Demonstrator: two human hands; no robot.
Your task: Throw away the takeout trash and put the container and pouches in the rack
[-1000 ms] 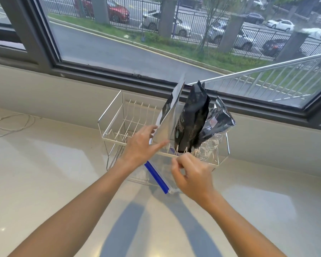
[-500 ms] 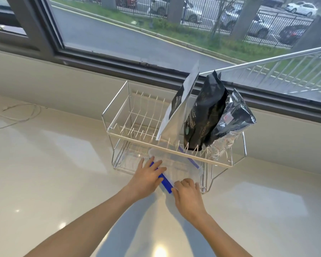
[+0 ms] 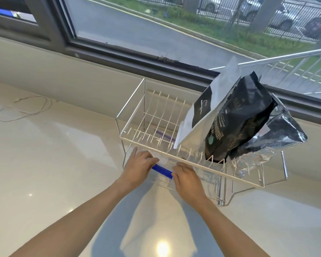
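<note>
A two-tier wire rack [image 3: 196,165] stands on the pale counter by the window. A clear container with blue clips [image 3: 162,171] lies in its lower tier, its front blue clip showing between my hands. My left hand [image 3: 139,166] and my right hand [image 3: 186,178] both press on the container's front edge. In the right half of the upper tier three pouches stand tilted: a white-and-black pouch [image 3: 206,112], a black pouch [image 3: 235,119] and a silver foil pouch [image 3: 278,134]. The container's back half is blurred behind the wires.
The rack's upper left slots [image 3: 156,119] hold nothing. A thin white cable [image 3: 24,108] lies coiled on the counter at far left. A low wall and window frame [image 3: 119,52] run right behind the rack.
My hands came down from the upper tier to the container's front edge. The container has slid further back into the lower tier. The view shifted left.
</note>
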